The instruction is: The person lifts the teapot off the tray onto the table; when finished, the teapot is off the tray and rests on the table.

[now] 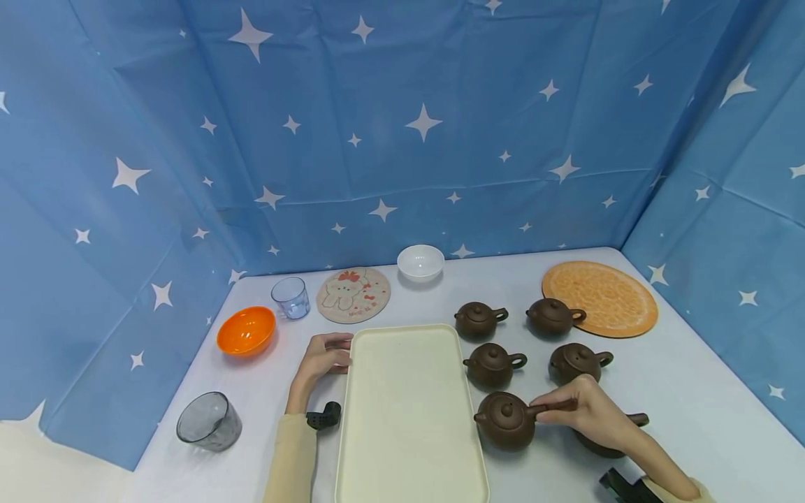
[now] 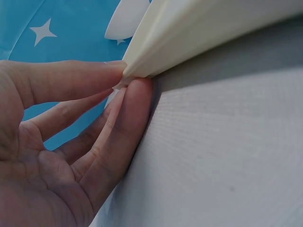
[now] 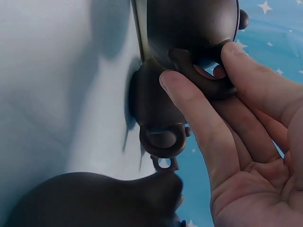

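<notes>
In the head view, my left hand (image 1: pixel 321 360) is at the left edge of a cream rectangular tray (image 1: pixel 405 412). The left wrist view shows the thumb and a finger pinching the tray's rim (image 2: pixel 147 47). My right hand (image 1: pixel 591 411) pinches the loop handle of a dark brown teapot (image 1: pixel 506 421) beside the tray's right edge. That teapot (image 3: pixel 194 28) looks raised off the table in the right wrist view, upright with its spout toward the tray. Another brown teapot (image 1: pixel 602 443) lies partly hidden beneath the right hand.
More brown teapots stand behind: one (image 1: pixel 490 365), another (image 1: pixel 577 363), and two farther back. An orange round mat (image 1: pixel 600 299), white bowl (image 1: pixel 421 263), rabbit-patterned mat (image 1: pixel 353 295), blue glass (image 1: pixel 291 298), orange bowl (image 1: pixel 247 331) and grey glass (image 1: pixel 210 421) surround the tray.
</notes>
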`<state>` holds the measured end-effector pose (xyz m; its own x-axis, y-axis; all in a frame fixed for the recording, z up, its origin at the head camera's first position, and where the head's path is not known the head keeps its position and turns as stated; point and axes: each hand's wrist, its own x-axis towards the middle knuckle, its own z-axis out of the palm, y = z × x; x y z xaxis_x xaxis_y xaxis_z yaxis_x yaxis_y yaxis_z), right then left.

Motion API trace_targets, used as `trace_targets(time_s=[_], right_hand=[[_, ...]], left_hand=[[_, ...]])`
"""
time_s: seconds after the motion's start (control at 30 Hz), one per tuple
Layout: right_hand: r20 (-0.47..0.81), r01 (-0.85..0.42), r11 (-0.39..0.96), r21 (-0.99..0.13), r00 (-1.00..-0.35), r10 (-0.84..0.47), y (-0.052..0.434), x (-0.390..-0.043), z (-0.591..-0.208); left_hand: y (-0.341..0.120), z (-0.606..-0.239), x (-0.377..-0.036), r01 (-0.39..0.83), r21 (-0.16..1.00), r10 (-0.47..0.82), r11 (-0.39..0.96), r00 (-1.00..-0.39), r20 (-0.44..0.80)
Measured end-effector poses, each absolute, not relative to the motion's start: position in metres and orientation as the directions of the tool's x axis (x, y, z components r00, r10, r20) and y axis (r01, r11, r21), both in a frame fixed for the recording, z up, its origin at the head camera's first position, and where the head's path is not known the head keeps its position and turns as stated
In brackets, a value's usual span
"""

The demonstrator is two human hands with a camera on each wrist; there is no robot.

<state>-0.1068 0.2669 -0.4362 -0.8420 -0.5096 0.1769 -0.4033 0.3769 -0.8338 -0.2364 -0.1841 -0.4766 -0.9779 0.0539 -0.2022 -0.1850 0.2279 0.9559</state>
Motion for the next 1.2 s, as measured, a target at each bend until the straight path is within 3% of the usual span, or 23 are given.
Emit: trace_targets(time_s=[0.53, 0.83, 1.2], right_hand=[[0.063, -0.316, 0.430, -0.846, -0.859, -0.508, 0.2682, -0.1070, -0.4442], [0.034, -0.311, 0.422, -0.852, -0.837, -0.546, 0.2665, -0.1123, -0.4451], [-0.008, -0.301, 0.451, -0.840, -0.825, -0.565, 0.2659, -0.1134, -0.4445]], left_hand=[[-0.1845, -0.4783, -0.2345, -0.180, 0.957, 0.050, 0.226, -0.979, -0.196], [-0.1865, -0.4746, -0.2314, -0.117, 0.970, 0.095, 0.211, -0.986, -0.140], [-0.1848, -0.4782, -0.2361, -0.188, 0.954, 0.043, 0.233, -0.978, -0.203]])
